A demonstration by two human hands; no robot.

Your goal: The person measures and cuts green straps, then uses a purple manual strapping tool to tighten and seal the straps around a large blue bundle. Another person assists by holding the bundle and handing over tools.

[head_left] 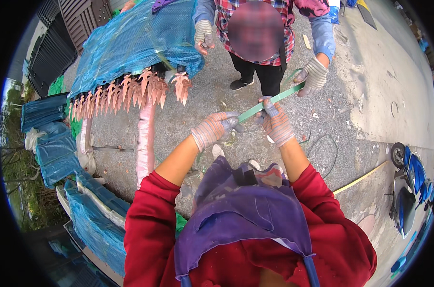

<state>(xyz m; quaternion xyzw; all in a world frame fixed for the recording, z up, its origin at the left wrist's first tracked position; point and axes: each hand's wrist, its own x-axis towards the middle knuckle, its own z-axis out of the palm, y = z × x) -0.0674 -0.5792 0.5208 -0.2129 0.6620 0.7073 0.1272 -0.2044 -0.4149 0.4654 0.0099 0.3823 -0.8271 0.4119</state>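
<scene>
A flat green packing strap (287, 93) stretches slantwise between my hands and a co-worker across from me. My left hand (212, 130), in a striped grey work glove, pinches its near end. With fingers beneath and thumb on top, my right hand (277, 125) grips the strap a little farther along; it wears a matching glove. The co-worker's gloved hand (315, 75) on the right holds the far end. Their other gloved hand (204, 36) hangs beside a blue-wrapped bundle and is off the strap.
At the left, the blue-wrapped bundle (126, 43) shows a row of copper-coloured spear-shaped finials (114, 95) along its near edge. A pink-wrapped post (146, 138) stands below it. Loose green strap (324, 155) loops on the concrete. A blue motor scooter (408, 191) is at the right.
</scene>
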